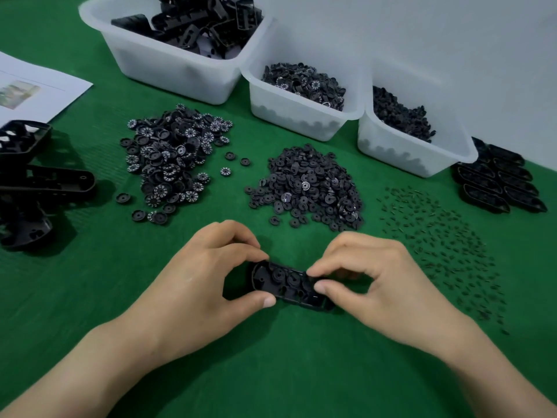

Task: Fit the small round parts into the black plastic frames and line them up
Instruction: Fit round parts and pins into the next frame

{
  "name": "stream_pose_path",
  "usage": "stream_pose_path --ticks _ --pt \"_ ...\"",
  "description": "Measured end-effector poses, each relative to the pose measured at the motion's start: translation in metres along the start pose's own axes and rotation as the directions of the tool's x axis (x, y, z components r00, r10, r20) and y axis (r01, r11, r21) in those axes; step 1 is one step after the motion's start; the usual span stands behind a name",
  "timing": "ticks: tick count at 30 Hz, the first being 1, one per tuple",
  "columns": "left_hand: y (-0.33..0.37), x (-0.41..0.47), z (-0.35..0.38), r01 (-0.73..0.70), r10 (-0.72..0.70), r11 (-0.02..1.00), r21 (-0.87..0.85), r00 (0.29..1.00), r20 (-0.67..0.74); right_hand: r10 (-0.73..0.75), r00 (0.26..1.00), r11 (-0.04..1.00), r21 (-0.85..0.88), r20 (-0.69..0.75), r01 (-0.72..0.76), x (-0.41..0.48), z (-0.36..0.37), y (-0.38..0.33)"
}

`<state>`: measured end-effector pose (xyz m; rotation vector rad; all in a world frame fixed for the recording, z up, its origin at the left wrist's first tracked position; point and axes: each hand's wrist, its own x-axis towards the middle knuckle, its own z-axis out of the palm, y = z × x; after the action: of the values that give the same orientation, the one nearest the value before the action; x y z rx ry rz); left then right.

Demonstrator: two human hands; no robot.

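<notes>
At the near middle of the table (271,372), one black plastic frame (286,285) is held low over the green cover, its open side turned up so that the seats can be seen and reached. The left hand (211,276) is curled, thumb on the near edge and forefinger on the far edge, so that the left end is pinched and kept steady. The right hand (370,276) is likewise curled, thumb and forefinger closed on the frame's right end; whether a small part is caught between them cannot be told. At least three round parts are seen seated inside the frame.

Supplies are laid within arm's reach, presumably sorted by kind. Two loose piles are counted: numbered wheels (171,158) on the left and plain discs (307,188) in the middle. One scatter of small pins (443,245) is spread to the right. Three translucent tubs are set behind: a large tub (168,64) of frames, a middle tub (295,116) of wheels and a right tub (407,152) of dark parts. Lined-up frames (497,182) are ranked at far right, probably the finished ones, and loose frames (30,182) are heaped at far left; neither group can be counted surely. One printed sheet (39,89) is lying at the left.
</notes>
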<state>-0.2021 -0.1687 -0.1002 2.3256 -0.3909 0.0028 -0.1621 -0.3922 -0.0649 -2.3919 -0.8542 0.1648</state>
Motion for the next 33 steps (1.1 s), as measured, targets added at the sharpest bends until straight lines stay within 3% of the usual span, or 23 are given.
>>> stream_pose_path --ticks 8,12,16,18,21,24,33 --pt "0.001 0.000 0.000 -0.005 0.005 1.000 0.007 1.000 -0.009 -0.058 0.997 0.994 -0.096 -0.042 0.054 -0.006 0.009 -0.002" --pt "0.001 0.000 0.000 -0.003 0.004 1.000 0.002 1.000 -0.005 -0.013 0.998 1.000 0.017 -0.068 0.014 -0.008 0.004 0.002" --pt "0.001 0.000 -0.001 -0.010 0.010 1.000 0.015 1.000 -0.001 0.010 0.999 1.000 -0.008 -0.042 -0.011 -0.012 0.004 0.001" --pt "0.002 0.001 -0.001 -0.010 0.010 0.999 0.031 1.000 0.003 0.044 0.993 0.997 0.061 -0.111 -0.037 -0.014 -0.007 0.002" --pt "0.007 0.002 0.003 -0.045 0.043 0.997 0.064 0.999 0.033 0.132 0.943 0.981 0.174 -0.306 -0.081 -0.024 -0.035 0.010" --pt "0.018 0.005 0.013 -0.103 0.098 0.993 0.062 0.991 0.087 0.252 0.879 0.955 0.248 -0.405 -0.159 -0.043 -0.054 0.024" --pt "0.069 0.025 0.067 -0.211 0.206 0.978 0.000 0.957 0.203 0.426 0.802 0.889 0.356 -0.418 -0.287 -0.110 -0.080 0.066"
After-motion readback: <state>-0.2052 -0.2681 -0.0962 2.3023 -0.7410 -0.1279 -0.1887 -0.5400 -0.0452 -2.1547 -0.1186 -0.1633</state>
